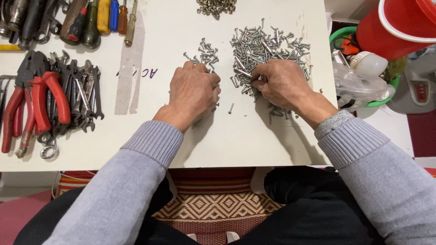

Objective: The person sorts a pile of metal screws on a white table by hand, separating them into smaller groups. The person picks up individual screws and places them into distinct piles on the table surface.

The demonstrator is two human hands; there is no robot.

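My left hand rests knuckles-up on the white board, fingers curled over the lower edge of a small pile of silver screws; whether it grips any is hidden. My right hand lies on the near edge of a large pile of silver screws, fingertips pinching a screw. A single loose screw lies between the two hands. Both grey sleeves reach in from the bottom.
Red-handled pliers and wrenches lie at the left, screwdrivers at the top left. A third pile of small fasteners sits at the top edge. A red cup and green basket stand right of the board.
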